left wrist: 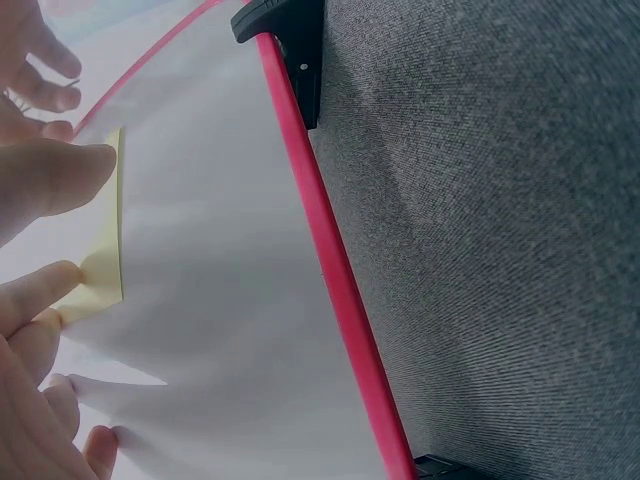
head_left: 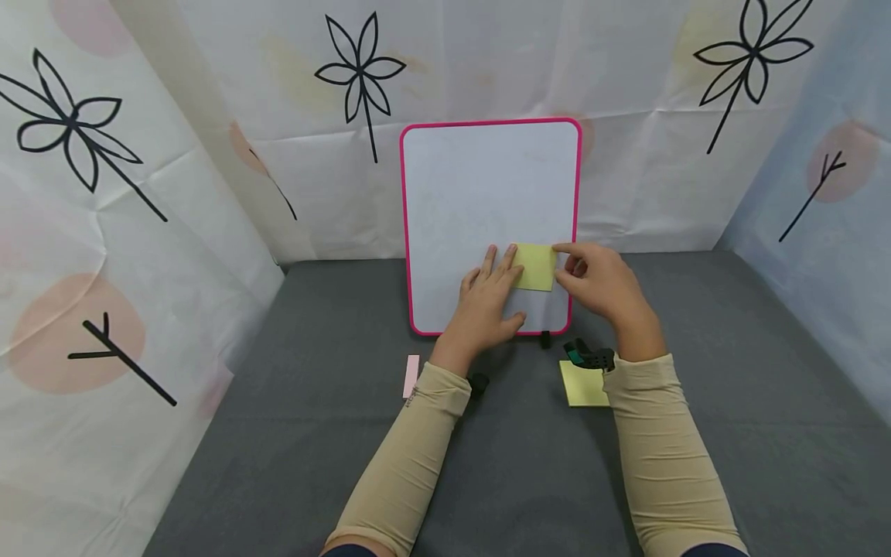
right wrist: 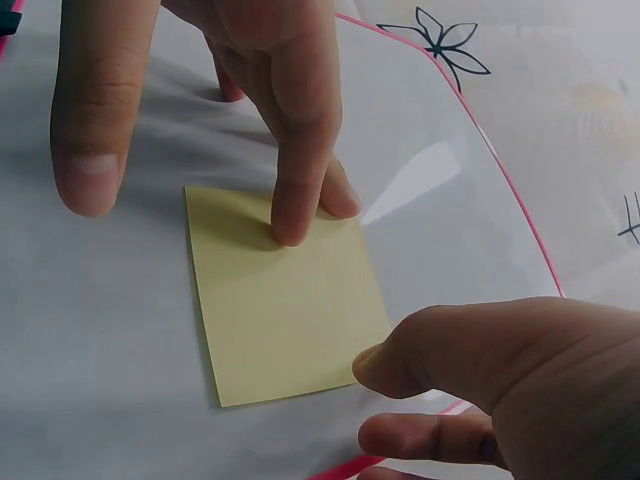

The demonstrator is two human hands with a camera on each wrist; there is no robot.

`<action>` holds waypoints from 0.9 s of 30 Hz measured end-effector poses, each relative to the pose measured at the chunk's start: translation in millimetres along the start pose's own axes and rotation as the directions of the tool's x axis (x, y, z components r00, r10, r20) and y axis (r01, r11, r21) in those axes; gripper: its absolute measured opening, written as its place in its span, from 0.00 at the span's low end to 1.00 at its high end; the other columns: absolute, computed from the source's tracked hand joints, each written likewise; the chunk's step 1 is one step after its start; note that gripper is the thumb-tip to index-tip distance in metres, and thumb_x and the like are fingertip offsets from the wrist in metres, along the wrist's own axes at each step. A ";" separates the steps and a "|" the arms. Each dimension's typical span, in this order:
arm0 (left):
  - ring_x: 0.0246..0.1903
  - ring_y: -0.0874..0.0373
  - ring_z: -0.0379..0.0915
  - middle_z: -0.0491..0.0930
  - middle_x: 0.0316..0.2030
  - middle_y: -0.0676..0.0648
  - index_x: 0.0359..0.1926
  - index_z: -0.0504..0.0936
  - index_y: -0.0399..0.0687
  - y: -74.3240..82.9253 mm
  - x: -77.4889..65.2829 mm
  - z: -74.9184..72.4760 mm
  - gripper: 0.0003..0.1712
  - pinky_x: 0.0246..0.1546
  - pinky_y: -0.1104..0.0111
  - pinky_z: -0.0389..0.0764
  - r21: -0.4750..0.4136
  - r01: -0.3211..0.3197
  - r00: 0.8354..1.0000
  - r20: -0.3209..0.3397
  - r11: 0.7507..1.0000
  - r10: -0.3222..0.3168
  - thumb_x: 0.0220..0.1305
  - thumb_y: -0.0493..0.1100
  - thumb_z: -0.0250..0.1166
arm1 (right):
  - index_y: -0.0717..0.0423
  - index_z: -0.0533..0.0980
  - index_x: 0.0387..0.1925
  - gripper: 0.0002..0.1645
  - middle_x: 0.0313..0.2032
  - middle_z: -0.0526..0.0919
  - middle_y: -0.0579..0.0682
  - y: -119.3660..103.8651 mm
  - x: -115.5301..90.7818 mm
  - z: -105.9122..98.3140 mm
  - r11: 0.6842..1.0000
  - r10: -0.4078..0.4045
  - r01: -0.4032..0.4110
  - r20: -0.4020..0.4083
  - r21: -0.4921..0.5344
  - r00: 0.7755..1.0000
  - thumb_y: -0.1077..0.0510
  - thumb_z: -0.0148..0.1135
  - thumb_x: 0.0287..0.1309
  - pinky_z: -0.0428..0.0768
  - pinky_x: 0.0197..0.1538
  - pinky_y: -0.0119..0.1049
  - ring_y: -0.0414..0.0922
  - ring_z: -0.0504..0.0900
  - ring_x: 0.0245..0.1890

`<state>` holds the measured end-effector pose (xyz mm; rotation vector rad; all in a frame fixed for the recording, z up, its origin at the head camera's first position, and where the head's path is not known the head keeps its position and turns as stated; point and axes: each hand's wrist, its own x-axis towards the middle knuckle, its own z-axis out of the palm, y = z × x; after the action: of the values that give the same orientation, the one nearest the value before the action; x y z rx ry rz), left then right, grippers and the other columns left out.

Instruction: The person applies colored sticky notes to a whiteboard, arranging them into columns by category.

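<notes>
A yellow sticky note (head_left: 534, 268) lies against the white board (head_left: 487, 186) with a pink frame, at its lower right. My left hand (head_left: 483, 305) spreads over the board, two fingertips on the note's left edge; its thumb (left wrist: 60, 180) stands out from the board. At the note's upper right corner, my right hand (head_left: 602, 282) touches with one fingertip (right wrist: 375, 370). Its thumb is apart from that fingertip in the head view, and the other fingers are bent. Most of the note's face shows uncovered in the right wrist view.
A yellow sticky pad (head_left: 583, 385) lies on the grey table (head_left: 529, 472), partly behind the right sleeve. A pink paper strip (head_left: 411, 376) is near the left forearm. Black feet (head_left: 546, 339) hold the board upright. Patterned cloth (head_left: 230, 70) hangs behind and at both sides.
</notes>
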<state>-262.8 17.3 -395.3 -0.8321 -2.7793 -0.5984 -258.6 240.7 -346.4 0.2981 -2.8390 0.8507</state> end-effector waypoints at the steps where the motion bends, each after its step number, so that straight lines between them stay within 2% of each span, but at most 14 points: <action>1: 0.87 0.54 0.25 0.39 0.86 0.55 0.82 0.63 0.52 -0.1 -0.1 0.0 0.46 0.82 0.46 0.50 -0.001 0.001 1.000 0.000 1.000 -0.001 0.68 0.53 0.72 | 0.53 0.76 0.72 0.28 0.47 0.84 0.60 0.1 -0.2 -0.6 1.000 0.004 -0.004 0.000 0.001 1.000 0.55 0.60 0.73 0.80 0.42 0.53 0.56 0.83 0.46; 27: 0.87 0.53 0.26 0.40 0.86 0.54 0.81 0.64 0.51 0.1 1.1 1.4 0.45 0.82 0.45 0.49 -0.008 -0.001 1.000 -0.006 1.000 0.001 0.68 0.52 0.72 | 0.56 0.78 0.69 0.27 0.48 0.84 0.61 2.3 -0.3 -2.3 1.000 0.015 -0.015 -0.021 -0.005 1.000 0.54 0.61 0.73 0.81 0.45 0.57 0.57 0.83 0.47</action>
<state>-263.8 18.5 -396.2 -0.8323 -2.7730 -0.6103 -258.6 243.9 -345.8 0.2666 -2.8275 0.8439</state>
